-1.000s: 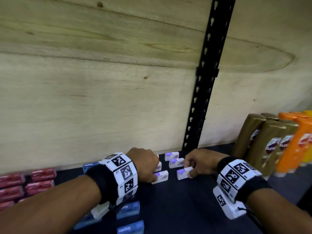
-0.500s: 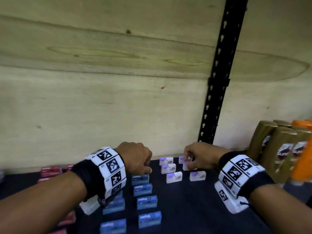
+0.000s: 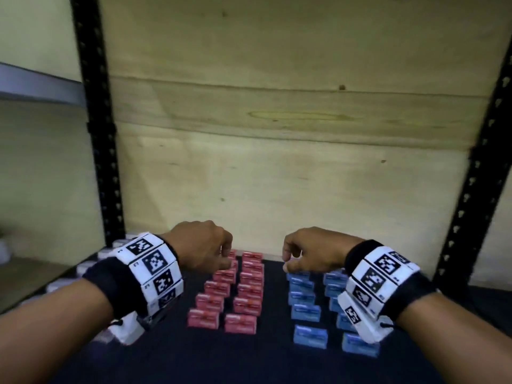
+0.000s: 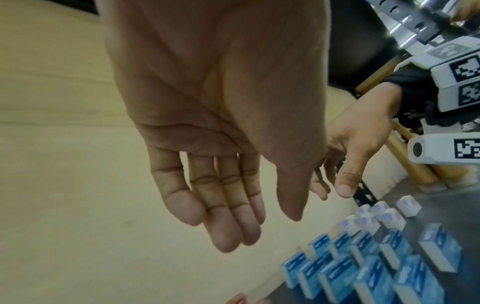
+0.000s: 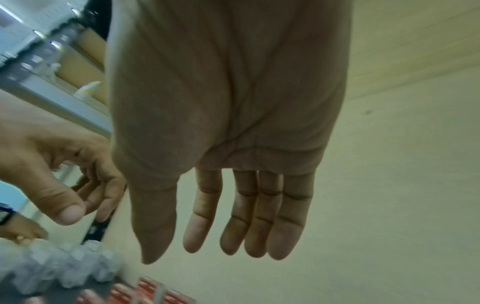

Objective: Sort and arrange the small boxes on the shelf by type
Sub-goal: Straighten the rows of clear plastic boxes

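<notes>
Two columns of small red boxes (image 3: 243, 300) stand upright in the middle of the dark shelf (image 3: 263, 358), and two columns of blue boxes (image 3: 304, 311) stand to their right. My left hand (image 3: 225, 256) hovers over the back of the red rows. My right hand (image 3: 288, 259) hovers over the back of the blue rows. In the left wrist view my left hand (image 4: 233, 226) hangs relaxed and empty above blue boxes (image 4: 363, 273) and white boxes (image 4: 376, 216). My right hand (image 5: 233, 242) is likewise loose and empty above red boxes (image 5: 148, 292).
A wooden back panel (image 3: 277, 162) closes the shelf bay. Black perforated uprights stand at the left (image 3: 99, 134) and right (image 3: 476, 189). Blurred pale boxes (image 3: 88, 266) sit at the far left behind my left wrist. Another person's hand (image 5: 23, 232) shows at the left.
The view swung left from the white boxes to the red and blue rows. My right hand let go of a white box, and both hands lifted and now hang empty.
</notes>
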